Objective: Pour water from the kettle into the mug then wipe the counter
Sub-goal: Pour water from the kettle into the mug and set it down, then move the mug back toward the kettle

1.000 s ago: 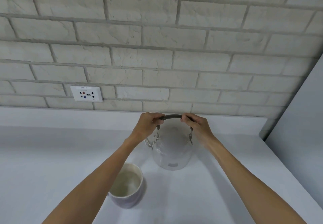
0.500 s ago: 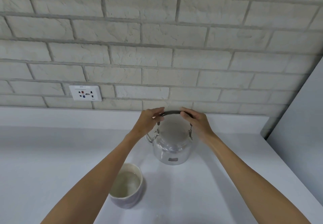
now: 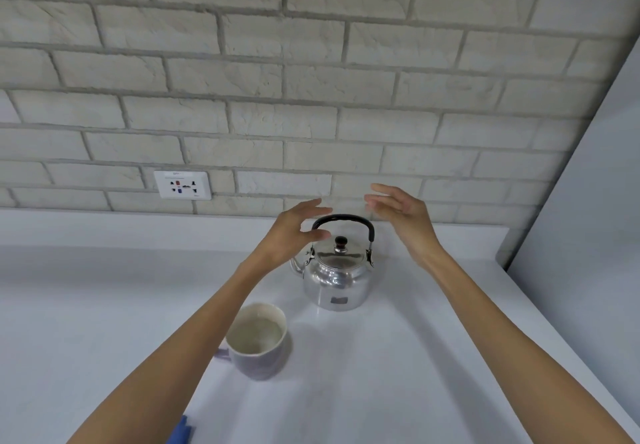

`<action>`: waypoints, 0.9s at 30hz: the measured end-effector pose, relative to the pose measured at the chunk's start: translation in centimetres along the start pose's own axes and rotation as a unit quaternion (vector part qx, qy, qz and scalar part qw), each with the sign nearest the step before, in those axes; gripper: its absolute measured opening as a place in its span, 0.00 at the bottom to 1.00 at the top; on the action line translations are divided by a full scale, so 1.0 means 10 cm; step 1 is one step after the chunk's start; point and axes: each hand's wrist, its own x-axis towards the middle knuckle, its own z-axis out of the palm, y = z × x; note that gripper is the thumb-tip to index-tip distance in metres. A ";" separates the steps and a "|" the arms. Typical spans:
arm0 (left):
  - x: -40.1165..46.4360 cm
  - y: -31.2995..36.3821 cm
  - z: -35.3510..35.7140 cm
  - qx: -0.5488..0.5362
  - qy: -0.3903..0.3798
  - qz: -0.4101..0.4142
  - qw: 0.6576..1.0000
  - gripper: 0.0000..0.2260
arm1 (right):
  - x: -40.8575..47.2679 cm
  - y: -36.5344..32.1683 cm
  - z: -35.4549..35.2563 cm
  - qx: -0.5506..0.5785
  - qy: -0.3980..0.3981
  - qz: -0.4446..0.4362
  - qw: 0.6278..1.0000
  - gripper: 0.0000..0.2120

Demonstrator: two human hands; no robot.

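A polished steel kettle (image 3: 335, 279) is seen standing upright on the white counter (image 3: 415, 357), near the brick wall, with its black arched handle (image 3: 343, 221) raised over the knobbed lid. The left hand (image 3: 292, 232) is held just beside the handle's left end and the right hand (image 3: 398, 213) a little apart from its right end; each grip is spread wide, fingers loose, and nothing is held by either. The kettle is thus left to rest on its own base.

A pale mug (image 3: 258, 345) is placed in front of the kettle and to its left, close to the spout (image 3: 297, 266), which is judged to be a position suited to a short pour. The mug's inside looks greyish and may already hold water, though this cannot be told with certainty. If so, the pouring step would be judged finished and the wiping step next.

A strip of blue material (image 3: 180, 431), possibly a cloth, is glimpsed at the bottom edge beside the left forearm, where it could be reached for wiping. A wall socket (image 3: 182, 185) is set above the counter's back ledge.
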 end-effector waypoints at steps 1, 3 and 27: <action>-0.11 0.06 -0.03 0.001 0.009 0.004 1.000 0.19 | -0.09 -0.06 0.01 0.005 -0.001 -0.004 1.000 0.11; -0.34 0.17 -0.10 0.007 0.032 0.010 0.999 0.16 | -0.31 -0.15 0.06 0.010 -0.009 -0.007 1.000 0.08; -2.64 -0.07 -0.41 0.042 0.067 -0.117 0.990 0.05 | -2.32 0.19 1.76 -0.022 -0.051 0.194 0.980 0.15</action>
